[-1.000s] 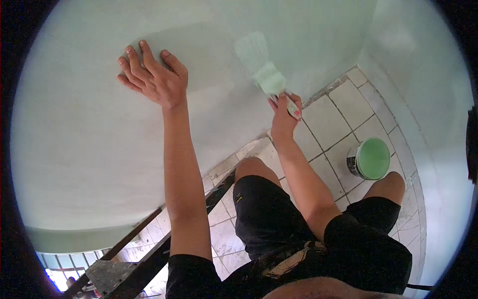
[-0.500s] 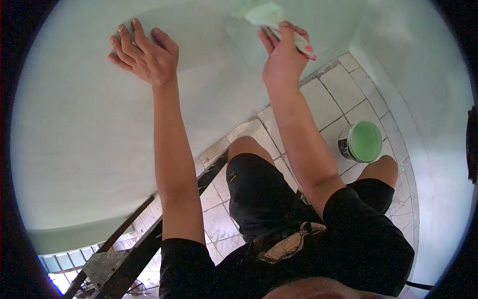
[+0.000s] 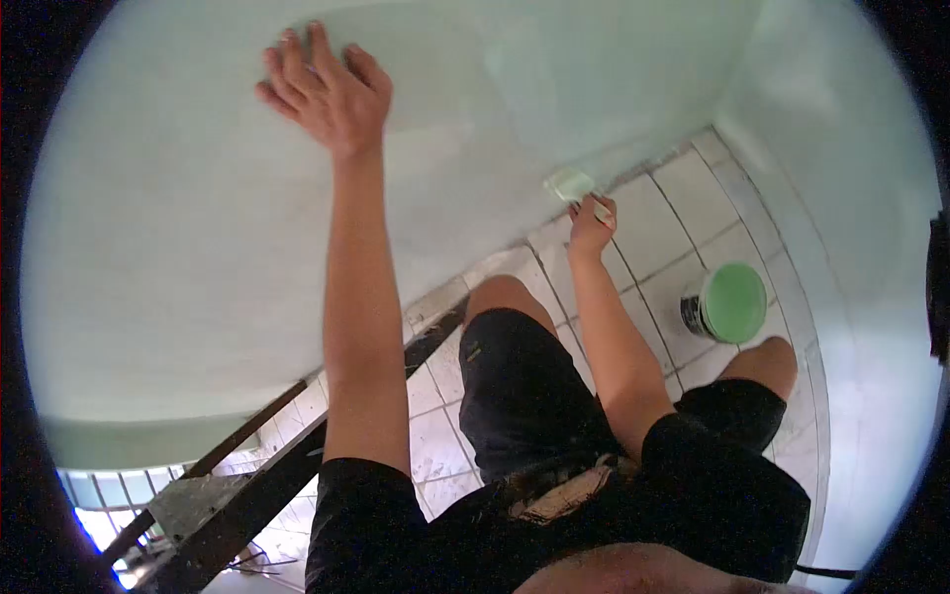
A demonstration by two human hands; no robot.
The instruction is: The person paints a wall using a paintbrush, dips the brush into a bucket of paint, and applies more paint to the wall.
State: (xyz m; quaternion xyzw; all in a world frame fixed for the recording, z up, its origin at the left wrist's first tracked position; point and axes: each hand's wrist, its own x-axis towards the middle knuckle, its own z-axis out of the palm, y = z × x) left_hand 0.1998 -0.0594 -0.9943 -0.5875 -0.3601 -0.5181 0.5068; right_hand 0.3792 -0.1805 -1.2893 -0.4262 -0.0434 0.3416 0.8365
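Note:
My left hand [image 3: 332, 94] rests on the pale wall [image 3: 198, 228] with its fingers spread, holding nothing. Lower and to the right, my right hand [image 3: 593, 224] is closed round the handle of a paintbrush [image 3: 571, 185]. The brush's broad, pale green head lies against the bottom of the wall, close above the floor edge. Wet-looking green paint covers the wall above it. A bucket of green paint [image 3: 736, 302] stands on the floor by my knee, to the right of my right forearm.
White tiles [image 3: 658, 218] cover the floor. A second wall [image 3: 841, 198] meets the first at the right corner. Dark beams with a metal plate [image 3: 203, 505] stand at lower left, near a barred opening [image 3: 114, 490]. A dark cable [image 3: 826, 571] shows at lower right.
My right hand has brought the paintbrush down from higher on the wall to its foot. My left hand stays on the wall, appearing slightly higher and further right as the view shifts.

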